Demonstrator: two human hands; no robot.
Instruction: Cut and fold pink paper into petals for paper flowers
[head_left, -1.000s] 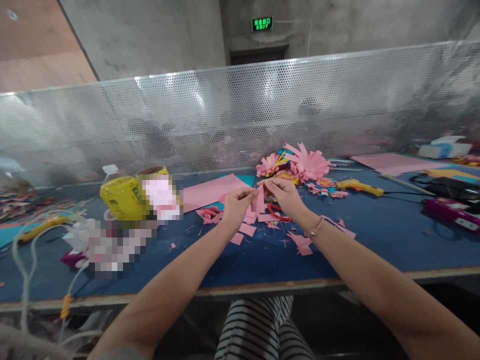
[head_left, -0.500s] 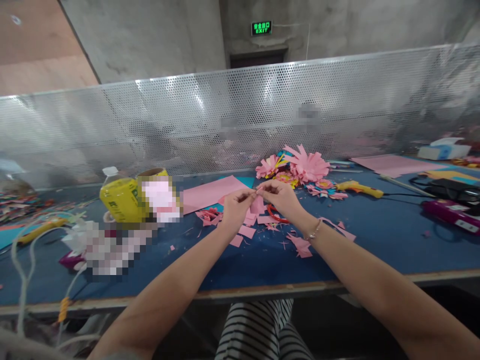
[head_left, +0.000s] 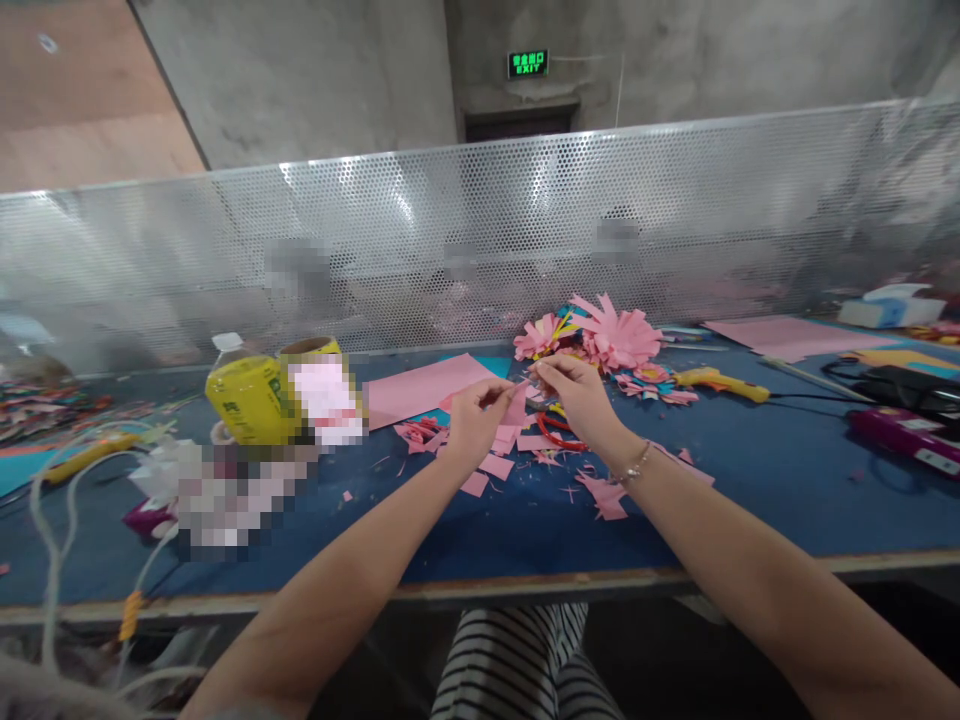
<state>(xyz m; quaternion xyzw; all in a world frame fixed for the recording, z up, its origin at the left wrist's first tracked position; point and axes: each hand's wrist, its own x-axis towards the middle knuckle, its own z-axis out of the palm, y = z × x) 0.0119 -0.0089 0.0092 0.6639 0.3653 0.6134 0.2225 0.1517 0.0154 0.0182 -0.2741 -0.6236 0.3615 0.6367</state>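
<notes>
At the middle of the blue table, my left hand (head_left: 478, 420) pinches a small piece of pink paper (head_left: 513, 404). Just right of it, my right hand (head_left: 574, 388) has its fingertips pressed together; anything between them is too small to make out. A small gap separates the two hands. Beneath them lie pink paper scraps (head_left: 496, 466) and red-handled scissors (head_left: 556, 432), partly hidden. Pink paper flowers (head_left: 619, 336) stand behind my right hand, and a large pink sheet (head_left: 420, 388) is behind my left.
A yellow-labelled bottle (head_left: 251, 400), a tape roll (head_left: 309, 347) and a white cable (head_left: 52, 540) are at left. On the right are a yellow glue gun (head_left: 724, 383), a purple box (head_left: 900, 437) and a tissue box (head_left: 891, 308). A perforated metal screen (head_left: 420, 240) runs behind.
My hands, which met at the fingertips, have parted, with my right hand moved slightly right. More of the pink piece and the scissors shows. The view has shifted slightly.
</notes>
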